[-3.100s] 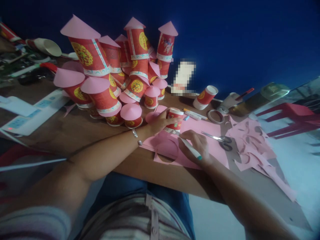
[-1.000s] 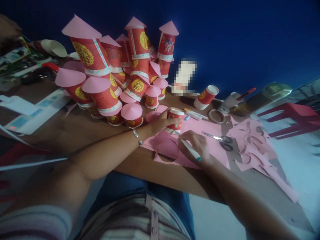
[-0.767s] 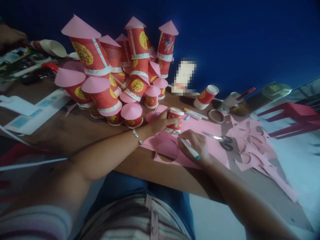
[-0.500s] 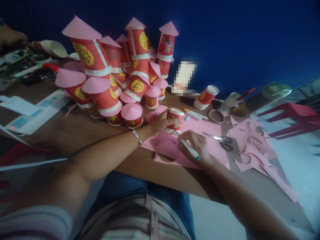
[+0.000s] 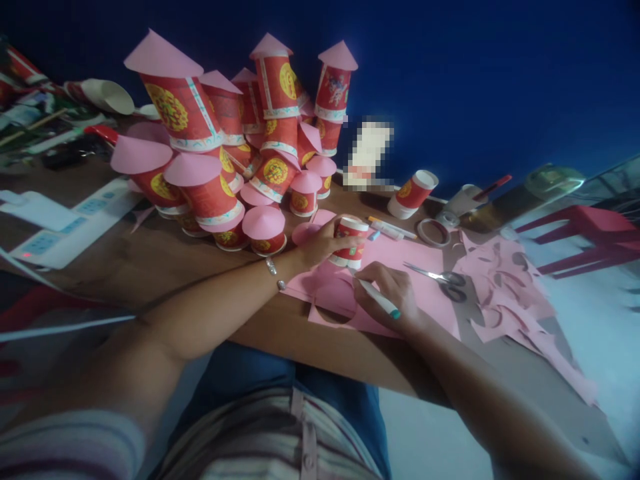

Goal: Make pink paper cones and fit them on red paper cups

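My left hand [image 5: 316,247] is closed round a small red paper cup [image 5: 350,241] that stands upside down on a pink paper sheet [image 5: 400,267]. My right hand [image 5: 390,295] pinches a white pen with a teal end [image 5: 379,299], its tip by the cup's rim on the sheet. A round hole is cut in the pink sheet just in front of the cup. A silver bracelet sits on my left wrist.
A pile of red cups with pink cone tops [image 5: 225,147] fills the table's back left. Scissors [image 5: 443,279], a tape ring [image 5: 433,233], markers [image 5: 393,229], another cup [image 5: 413,193] and pink scraps [image 5: 505,287] lie to the right. A white power strip [image 5: 70,223] lies left.
My right hand with the pen has shifted slightly left and toward me round the cup's rim. A person's hand at the far left edge has gone from view.
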Demonstrator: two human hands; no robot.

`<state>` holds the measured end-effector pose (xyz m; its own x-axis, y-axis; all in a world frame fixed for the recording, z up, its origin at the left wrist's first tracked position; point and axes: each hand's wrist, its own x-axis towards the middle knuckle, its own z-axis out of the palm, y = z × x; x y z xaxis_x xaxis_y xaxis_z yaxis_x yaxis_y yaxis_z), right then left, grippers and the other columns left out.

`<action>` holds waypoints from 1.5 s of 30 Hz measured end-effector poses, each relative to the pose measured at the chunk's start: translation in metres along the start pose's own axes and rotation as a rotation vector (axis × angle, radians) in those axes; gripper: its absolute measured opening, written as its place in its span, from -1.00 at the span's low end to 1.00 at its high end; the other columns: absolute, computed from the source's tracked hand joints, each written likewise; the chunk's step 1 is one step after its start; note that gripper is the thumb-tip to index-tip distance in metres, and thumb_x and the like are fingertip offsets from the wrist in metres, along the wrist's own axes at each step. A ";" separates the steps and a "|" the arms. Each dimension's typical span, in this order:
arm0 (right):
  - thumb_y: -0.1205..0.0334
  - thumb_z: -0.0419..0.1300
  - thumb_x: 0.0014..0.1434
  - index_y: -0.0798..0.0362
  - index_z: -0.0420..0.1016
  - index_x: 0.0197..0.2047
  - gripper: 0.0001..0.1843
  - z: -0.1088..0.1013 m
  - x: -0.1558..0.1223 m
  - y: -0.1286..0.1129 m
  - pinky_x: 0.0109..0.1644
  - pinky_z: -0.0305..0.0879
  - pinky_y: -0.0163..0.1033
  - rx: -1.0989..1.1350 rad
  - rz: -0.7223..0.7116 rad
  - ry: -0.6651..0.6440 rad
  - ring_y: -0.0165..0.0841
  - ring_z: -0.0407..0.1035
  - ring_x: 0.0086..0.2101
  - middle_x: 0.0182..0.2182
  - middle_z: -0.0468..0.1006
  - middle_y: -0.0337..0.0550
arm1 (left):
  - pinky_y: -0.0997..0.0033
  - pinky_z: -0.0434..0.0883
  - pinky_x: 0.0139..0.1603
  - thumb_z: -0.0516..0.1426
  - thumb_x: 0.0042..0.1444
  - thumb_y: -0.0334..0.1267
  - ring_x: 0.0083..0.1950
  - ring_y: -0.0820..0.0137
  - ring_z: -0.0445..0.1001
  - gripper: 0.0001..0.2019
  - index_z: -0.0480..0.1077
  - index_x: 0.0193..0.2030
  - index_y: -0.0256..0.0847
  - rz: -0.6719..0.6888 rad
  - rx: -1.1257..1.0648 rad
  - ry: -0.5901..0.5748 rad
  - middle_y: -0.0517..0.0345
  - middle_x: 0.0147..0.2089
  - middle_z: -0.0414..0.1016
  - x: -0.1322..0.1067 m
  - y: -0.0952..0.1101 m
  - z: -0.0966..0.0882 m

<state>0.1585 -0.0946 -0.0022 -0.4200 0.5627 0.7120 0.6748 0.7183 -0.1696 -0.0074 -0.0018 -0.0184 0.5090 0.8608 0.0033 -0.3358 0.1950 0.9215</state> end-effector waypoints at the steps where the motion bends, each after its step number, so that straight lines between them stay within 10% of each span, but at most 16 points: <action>1: 0.43 0.15 0.24 -0.01 0.37 -0.29 -0.87 0.001 -0.001 0.001 -0.46 0.22 -0.35 0.008 0.008 -0.001 -0.47 0.36 -0.57 -0.54 0.51 -0.32 | 0.27 0.44 -0.04 0.44 -0.10 -0.13 -0.13 0.36 0.53 -0.45 0.38 0.00 -0.23 0.004 0.003 -0.005 0.12 -0.14 0.55 0.000 0.000 0.000; 45: 0.49 0.19 0.20 0.02 0.39 -0.18 -0.81 -0.002 -0.002 0.003 -0.44 0.33 -0.32 0.050 -0.098 -0.029 -0.40 0.45 -0.50 -0.44 0.56 -0.21 | 0.34 0.41 -0.10 0.43 -0.14 -0.24 -0.20 0.44 0.46 -0.50 0.37 -0.06 -0.21 -0.017 -0.030 -0.007 0.15 -0.12 0.51 0.000 0.002 0.001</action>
<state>0.1619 -0.0945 -0.0028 -0.5008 0.4998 0.7067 0.5985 0.7898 -0.1345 -0.0070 -0.0022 -0.0162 0.5206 0.8537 -0.0091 -0.3507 0.2235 0.9094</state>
